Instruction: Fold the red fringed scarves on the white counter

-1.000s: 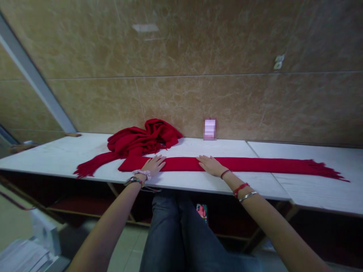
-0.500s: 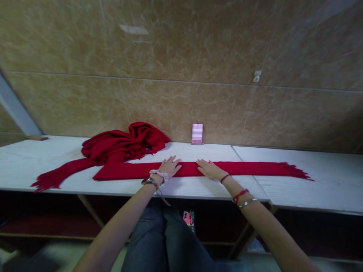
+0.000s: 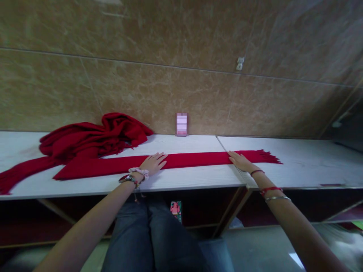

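Observation:
A long red scarf [image 3: 198, 159] lies folded into a narrow flat strip along the white tabletop, its fringe at the right end. My left hand [image 3: 153, 164] rests flat on the strip left of its middle, fingers spread. Farther right, close to the fringe, my right hand [image 3: 240, 160] lies on the cloth with its fingers stretched out. Neither hand grips anything. At the back left, a crumpled heap of red fabric [image 3: 85, 138] touches the strip's left part, and a fringed end trails from it toward the left.
A small upright phone-like object [image 3: 182, 124], its face blurred out, leans on the brown marbled wall [image 3: 159, 90]. The white table [image 3: 181, 179] has a seam right of centre. Dark shelves run below, with a colourful patterned item [image 3: 176, 210] above my legs.
My right hand has slid right along the scarf toward the fringe, while the left stays flat on it. The view has turned to the right.

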`<state>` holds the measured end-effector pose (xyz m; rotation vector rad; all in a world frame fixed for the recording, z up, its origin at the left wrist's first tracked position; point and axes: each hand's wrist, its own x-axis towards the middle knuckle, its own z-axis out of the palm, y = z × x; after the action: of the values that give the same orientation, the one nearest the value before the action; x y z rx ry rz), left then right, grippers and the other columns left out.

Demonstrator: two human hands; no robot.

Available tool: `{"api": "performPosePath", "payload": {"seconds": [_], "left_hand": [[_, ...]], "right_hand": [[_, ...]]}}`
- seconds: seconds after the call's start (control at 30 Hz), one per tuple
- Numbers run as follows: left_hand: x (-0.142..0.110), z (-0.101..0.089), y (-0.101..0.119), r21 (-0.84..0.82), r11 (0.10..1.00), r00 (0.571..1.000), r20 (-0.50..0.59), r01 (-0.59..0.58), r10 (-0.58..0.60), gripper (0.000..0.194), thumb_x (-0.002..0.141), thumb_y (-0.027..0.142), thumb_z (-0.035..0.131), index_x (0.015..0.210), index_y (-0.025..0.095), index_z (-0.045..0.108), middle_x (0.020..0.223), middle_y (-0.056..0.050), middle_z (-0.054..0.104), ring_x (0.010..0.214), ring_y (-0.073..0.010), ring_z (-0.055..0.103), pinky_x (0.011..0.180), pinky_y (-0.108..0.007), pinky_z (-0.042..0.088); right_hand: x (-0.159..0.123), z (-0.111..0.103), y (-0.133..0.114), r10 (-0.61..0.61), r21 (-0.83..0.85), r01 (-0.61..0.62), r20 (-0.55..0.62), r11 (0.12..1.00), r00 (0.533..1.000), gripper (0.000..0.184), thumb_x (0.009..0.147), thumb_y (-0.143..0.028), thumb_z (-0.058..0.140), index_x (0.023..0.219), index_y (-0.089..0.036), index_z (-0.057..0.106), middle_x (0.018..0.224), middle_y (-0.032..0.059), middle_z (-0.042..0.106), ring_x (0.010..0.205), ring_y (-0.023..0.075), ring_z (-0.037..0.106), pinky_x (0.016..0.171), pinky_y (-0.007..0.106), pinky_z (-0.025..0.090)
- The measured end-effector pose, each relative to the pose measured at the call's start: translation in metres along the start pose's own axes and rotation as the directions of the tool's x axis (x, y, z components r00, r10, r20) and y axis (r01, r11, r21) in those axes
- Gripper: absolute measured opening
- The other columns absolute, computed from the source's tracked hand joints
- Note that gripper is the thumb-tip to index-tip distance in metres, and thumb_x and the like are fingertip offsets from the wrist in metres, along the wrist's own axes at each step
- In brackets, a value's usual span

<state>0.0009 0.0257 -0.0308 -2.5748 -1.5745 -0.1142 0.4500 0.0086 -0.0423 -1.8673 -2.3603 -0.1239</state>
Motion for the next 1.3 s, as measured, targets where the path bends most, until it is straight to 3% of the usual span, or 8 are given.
{"api": "performPosePath", "payload": {"seconds": [0.3,0.37,0.47,0.63,0.73,1.07,1.2,1.3], "left_hand": [[-0.072,-0.001,-0.127,0.119,0.992,0.998,0.045,0.043,-0.049,0.054,0.087,0.042,0.018,0.130,0.019,0.040,0.135,-0.006,0.041,0.124,-0.0189,0.037,0.099,-0.034,0.033],[-0.075,-0.007,-0.139,0.144,0.989,0.998,0.040,0.045,-0.051,0.053,0.086,0.043,0.021,0.124,0.018,0.048,0.132,-0.008,0.045,0.123,-0.0222,0.038,0.097,-0.037,0.035],[-0.050,-0.018,-0.106,0.105,0.994,1.000,-0.025,0.003,0.000,0.051,0.085,0.043,0.025,0.120,0.015,0.051,0.135,-0.010,0.041,0.126,-0.0247,0.033,0.100,-0.042,0.031],[0.018,-0.019,0.020,-0.037,0.995,0.993,-0.075,-0.090,0.087,0.049,0.090,0.042,0.024,0.132,0.020,0.036,0.142,-0.008,0.029,0.130,-0.0220,0.025,0.102,-0.040,0.028],[0.038,-0.011,0.066,-0.093,0.985,0.989,-0.028,-0.145,0.143,0.046,0.090,0.040,0.027,0.131,0.022,0.037,0.141,-0.007,0.031,0.130,-0.0227,0.026,0.101,-0.042,0.027],[0.039,-0.002,0.068,-0.086,0.983,0.987,-0.038,-0.160,0.157,0.044,0.091,0.036,0.026,0.130,0.024,0.039,0.139,-0.004,0.035,0.127,-0.0200,0.031,0.102,-0.040,0.026],[0.039,0.000,0.071,-0.103,0.981,0.985,-0.069,-0.166,0.159,0.043,0.090,0.036,0.026,0.129,0.024,0.041,0.138,-0.004,0.038,0.126,-0.0194,0.034,0.101,-0.039,0.027],[0.035,-0.003,0.072,-0.107,0.981,0.986,-0.062,-0.159,0.153,0.043,0.089,0.032,0.027,0.130,0.023,0.040,0.138,-0.005,0.038,0.126,-0.0202,0.033,0.102,-0.042,0.027]], "right_hand": [[0.017,0.003,-0.084,-0.235,-0.019,0.234,-0.071,0.972,0.969,0.045,0.091,-0.029,0.026,0.133,-0.015,0.036,0.137,0.0127,0.038,0.126,0.0223,0.032,0.099,0.046,0.031],[0.017,0.002,-0.094,-0.269,-0.042,0.267,-0.072,0.963,0.960,0.045,0.091,-0.028,0.026,0.133,-0.014,0.036,0.137,0.0135,0.038,0.126,0.0232,0.032,0.098,0.047,0.032],[0.019,0.000,-0.101,-0.282,-0.078,0.278,-0.038,0.957,0.959,0.045,0.091,-0.028,0.026,0.133,-0.014,0.036,0.137,0.0145,0.037,0.126,0.0252,0.032,0.094,0.049,0.036],[0.023,-0.001,-0.087,-0.283,-0.079,0.284,0.020,0.956,0.959,0.046,0.092,-0.029,0.024,0.134,-0.015,0.034,0.139,0.0134,0.035,0.126,0.0245,0.032,0.093,0.049,0.037],[0.020,0.002,-0.057,-0.198,-0.059,0.199,0.022,0.978,0.980,0.047,0.092,-0.032,0.020,0.136,-0.018,0.032,0.139,0.0107,0.034,0.126,0.0235,0.033,0.095,0.049,0.035],[-0.021,0.001,0.068,0.211,-0.132,-0.207,0.022,0.969,0.977,0.048,0.091,-0.032,0.016,0.136,-0.023,0.031,0.141,0.0063,0.032,0.129,0.0240,0.028,0.098,0.053,0.031],[-0.014,-0.007,0.066,0.295,-0.163,-0.299,-0.049,0.940,0.954,0.045,0.090,-0.029,0.021,0.129,-0.019,0.042,0.139,0.0105,0.035,0.127,0.0265,0.030,0.097,0.054,0.030],[0.004,-0.008,0.030,0.142,-0.151,-0.170,-0.178,0.974,0.974,0.044,0.090,-0.027,0.024,0.125,-0.012,0.045,0.138,0.0157,0.036,0.128,0.0271,0.028,0.098,0.052,0.030]]}}
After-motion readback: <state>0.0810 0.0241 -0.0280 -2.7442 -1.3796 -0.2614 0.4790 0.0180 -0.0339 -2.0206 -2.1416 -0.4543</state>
